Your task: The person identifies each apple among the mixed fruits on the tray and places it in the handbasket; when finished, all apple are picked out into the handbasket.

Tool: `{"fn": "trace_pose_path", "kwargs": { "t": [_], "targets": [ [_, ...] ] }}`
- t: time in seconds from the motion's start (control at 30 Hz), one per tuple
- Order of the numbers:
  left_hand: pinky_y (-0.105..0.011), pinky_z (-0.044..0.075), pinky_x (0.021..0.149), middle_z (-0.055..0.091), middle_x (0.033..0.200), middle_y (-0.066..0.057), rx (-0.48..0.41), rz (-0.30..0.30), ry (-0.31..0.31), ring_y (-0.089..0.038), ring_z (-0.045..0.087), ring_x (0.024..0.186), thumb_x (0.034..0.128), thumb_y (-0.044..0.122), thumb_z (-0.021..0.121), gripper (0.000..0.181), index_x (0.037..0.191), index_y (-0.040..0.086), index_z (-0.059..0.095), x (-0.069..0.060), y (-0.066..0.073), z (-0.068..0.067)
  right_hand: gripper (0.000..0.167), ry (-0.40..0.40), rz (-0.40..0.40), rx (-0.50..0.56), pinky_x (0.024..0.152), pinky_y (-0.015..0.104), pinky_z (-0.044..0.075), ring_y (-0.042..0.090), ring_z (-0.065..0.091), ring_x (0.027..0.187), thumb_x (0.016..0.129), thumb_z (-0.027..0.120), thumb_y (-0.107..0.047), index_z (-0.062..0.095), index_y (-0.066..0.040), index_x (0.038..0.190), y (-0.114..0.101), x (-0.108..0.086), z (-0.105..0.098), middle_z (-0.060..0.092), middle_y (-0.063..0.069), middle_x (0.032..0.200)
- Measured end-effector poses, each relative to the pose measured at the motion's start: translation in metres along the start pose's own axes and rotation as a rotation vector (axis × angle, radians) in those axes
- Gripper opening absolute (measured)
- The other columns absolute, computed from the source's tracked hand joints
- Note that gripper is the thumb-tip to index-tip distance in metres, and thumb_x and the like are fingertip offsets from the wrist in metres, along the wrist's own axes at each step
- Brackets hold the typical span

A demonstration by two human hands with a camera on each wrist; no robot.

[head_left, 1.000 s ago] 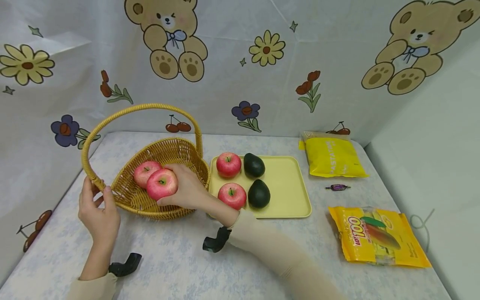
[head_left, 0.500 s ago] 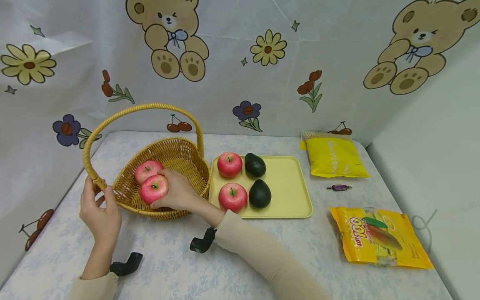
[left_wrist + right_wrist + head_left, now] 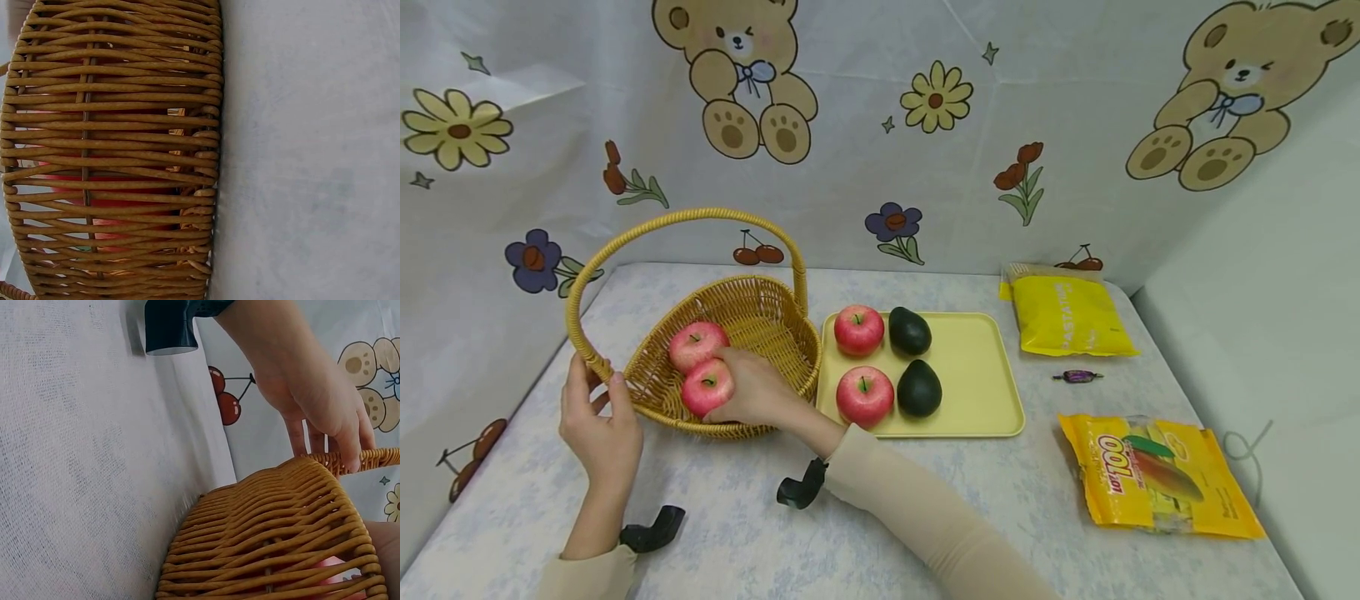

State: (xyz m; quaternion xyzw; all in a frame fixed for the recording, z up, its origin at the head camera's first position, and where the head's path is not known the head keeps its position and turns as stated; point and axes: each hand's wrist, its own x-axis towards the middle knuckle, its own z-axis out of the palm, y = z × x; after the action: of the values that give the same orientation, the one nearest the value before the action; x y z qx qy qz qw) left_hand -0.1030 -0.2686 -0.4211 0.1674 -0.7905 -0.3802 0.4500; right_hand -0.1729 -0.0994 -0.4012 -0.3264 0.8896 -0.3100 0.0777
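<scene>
My left hand (image 3: 601, 433) grips the foot of the yellow wicker basket's handle (image 3: 685, 215), at the left rim; the right wrist view also shows this hold. Inside the basket (image 3: 775, 321), my right hand (image 3: 752, 387) holds a red apple (image 3: 706, 390) low, near the front wall. Its palm and fingers partly cover that apple. Touching or very close behind it is a second apple (image 3: 696, 343). Red shows through the weave (image 3: 112, 144) in the left wrist view. The basket wall (image 3: 269, 531) hides most of the right hand's work in the right wrist view.
Right of the basket, a yellow tray (image 3: 977, 375) bears two apples (image 3: 865, 396) and two avocados (image 3: 919, 388). Farther right lie a yellow pasta packet (image 3: 1067, 315), a purple wrapped candy (image 3: 1078, 377) and a mango candy bag (image 3: 1161, 475). A patterned cloth hangs behind the table.
My right hand has carried the apple left and down into the basket, beside the other apple. The left hand stays on the handle.
</scene>
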Motion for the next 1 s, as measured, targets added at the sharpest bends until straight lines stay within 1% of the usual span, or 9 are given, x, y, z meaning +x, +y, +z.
{"fn": "trace_pose_path", "kwargs": {
  "t": [0.1, 0.27, 0.47, 0.63, 0.77, 1.0],
  "targets": [
    [-0.004, 0.04, 0.079, 0.062, 0.111, -0.004, -0.001, 0.003, -0.002, 0.015, 0.046, 0.102, 0.097, 0.012, 0.053, 0.042, 0.138, 0.015, 0.056, 0.0, 0.0005, 0.0002, 0.079, -0.013, -0.001, -0.019, 0.092, 0.021, 0.045, 0.008, 0.057, 0.113, 0.072, 0.084, -0.037, 0.049, -0.015, 0.139, -0.0006, -0.0007, -0.0002, 0.062, -0.004, 0.122],
    [-0.004, 0.04, 0.079, 0.062, 0.11, -0.004, -0.004, 0.007, 0.001, 0.015, 0.047, 0.101, 0.0966, 0.012, 0.054, 0.041, 0.138, 0.014, 0.056, -0.0004, 0.0009, 0.0008, 0.073, -0.043, 0.014, -0.03, 0.091, 0.019, 0.045, 0.009, 0.057, 0.112, 0.074, 0.082, -0.04, 0.052, -0.015, 0.135, -0.0008, -0.0004, 0.0007, 0.063, -0.005, 0.12],
    [-0.004, 0.041, 0.079, 0.063, 0.111, -0.005, -0.004, 0.002, 0.001, 0.015, 0.047, 0.101, 0.0964, 0.011, 0.053, 0.042, 0.139, 0.014, 0.055, -0.0006, 0.0011, 0.0005, 0.079, -0.074, 0.028, -0.038, 0.094, 0.021, 0.044, 0.011, 0.055, 0.119, 0.073, 0.083, -0.038, 0.049, -0.014, 0.14, 0.0003, 0.0021, 0.0025, 0.062, -0.003, 0.125],
    [-0.004, 0.04, 0.079, 0.062, 0.11, -0.002, -0.007, 0.003, 0.007, 0.015, 0.047, 0.101, 0.0961, 0.012, 0.054, 0.042, 0.138, 0.014, 0.056, -0.0002, 0.001, 0.0007, 0.078, -0.074, 0.005, -0.035, 0.091, 0.02, 0.044, 0.01, 0.056, 0.114, 0.072, 0.084, -0.032, 0.048, -0.013, 0.139, 0.0011, 0.0038, 0.0014, 0.063, -0.003, 0.122],
    [-0.004, 0.04, 0.079, 0.062, 0.11, -0.001, -0.01, 0.004, 0.008, 0.015, 0.047, 0.1, 0.0959, 0.011, 0.054, 0.042, 0.137, 0.014, 0.057, -0.0003, 0.0008, 0.0008, 0.076, -0.073, -0.007, -0.036, 0.092, 0.02, 0.044, 0.009, 0.056, 0.114, 0.072, 0.084, -0.028, 0.049, -0.013, 0.138, 0.0016, 0.0043, 0.0012, 0.062, -0.003, 0.122],
    [-0.004, 0.041, 0.08, 0.063, 0.11, -0.002, -0.003, 0.002, 0.015, 0.016, 0.047, 0.1, 0.0956, 0.012, 0.054, 0.041, 0.137, 0.014, 0.057, -0.0004, 0.0001, 0.0011, 0.076, -0.079, -0.009, -0.051, 0.095, 0.022, 0.043, 0.01, 0.055, 0.117, 0.073, 0.084, -0.03, 0.049, -0.013, 0.138, 0.0013, 0.004, 0.0012, 0.062, -0.003, 0.125]
  ]
}}
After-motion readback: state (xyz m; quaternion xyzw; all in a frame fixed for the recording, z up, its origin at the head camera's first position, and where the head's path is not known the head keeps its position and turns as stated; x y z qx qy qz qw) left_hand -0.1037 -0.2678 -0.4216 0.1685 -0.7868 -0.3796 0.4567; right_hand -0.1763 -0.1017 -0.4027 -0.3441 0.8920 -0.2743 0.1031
